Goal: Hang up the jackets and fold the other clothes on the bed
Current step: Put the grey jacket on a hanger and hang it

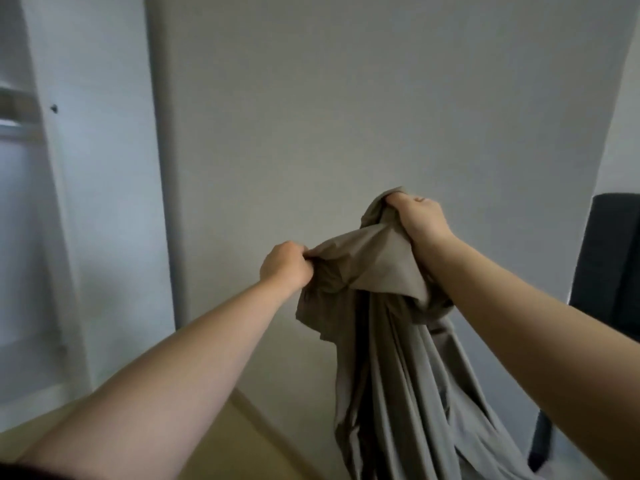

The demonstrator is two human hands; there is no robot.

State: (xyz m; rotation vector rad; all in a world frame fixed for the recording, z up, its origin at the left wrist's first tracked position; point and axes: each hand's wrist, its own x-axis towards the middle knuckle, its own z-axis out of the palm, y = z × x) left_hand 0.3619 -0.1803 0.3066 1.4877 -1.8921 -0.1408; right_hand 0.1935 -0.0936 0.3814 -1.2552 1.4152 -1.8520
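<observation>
Both hands gripped one khaki garment (391,341) in mid-air: left hand (285,265) bunching an edge, right hand (417,214) higher. Sorting step; next, find the collar.

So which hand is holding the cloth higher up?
The right hand, gripping the top of the beige garment; the left hand grips a fold lower down.

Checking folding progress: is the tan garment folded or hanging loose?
Not folded. The tan garment hangs bunched and loose, gripped at its top by the left hand and the right hand.
</observation>
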